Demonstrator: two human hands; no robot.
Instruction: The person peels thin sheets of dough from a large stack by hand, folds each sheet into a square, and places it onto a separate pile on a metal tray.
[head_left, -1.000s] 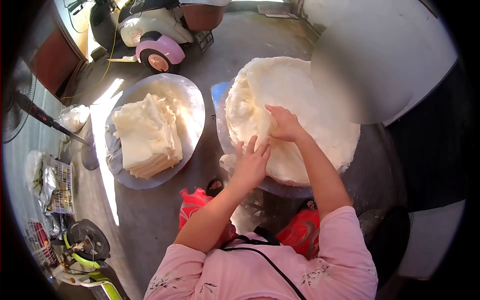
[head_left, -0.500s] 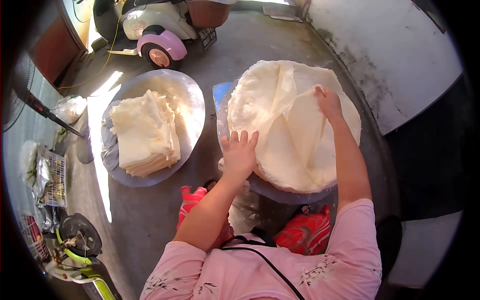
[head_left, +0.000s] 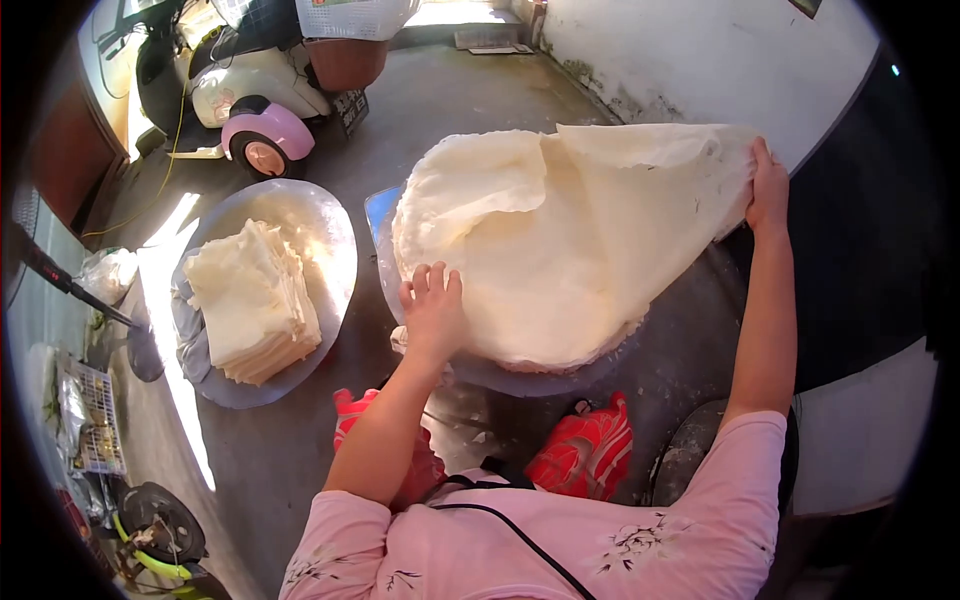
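Observation:
A thick round stack of thin, pale, dough-like sheets (head_left: 470, 330) lies on a round metal tray (head_left: 520, 382) in front of me. My right hand (head_left: 769, 185) pinches the edge of the top sheet (head_left: 670, 205), which stretches out past the stack's right side, lifted and slack. Over the left part of the stack, this sheet's edge is folded and wrinkled. At the stack's left front edge rests my left hand (head_left: 435, 312), fingers spread and holding nothing. Farther left, folded pale sheets (head_left: 255, 300) sit piled on a second round metal tray (head_left: 335, 235).
A scooter (head_left: 265, 130) with a pink fender stands at the back left. A fan (head_left: 75, 280) and a white plastic basket (head_left: 97, 420) are along the left side. A white wall (head_left: 680, 60) runs along the back right. My knees (head_left: 580, 450) are close to the tray.
My right hand has moved right and outward, pulling the top sheet's edge beyond the stack. My left hand stays at the stack's left front edge. The view has shifted slightly to the right.

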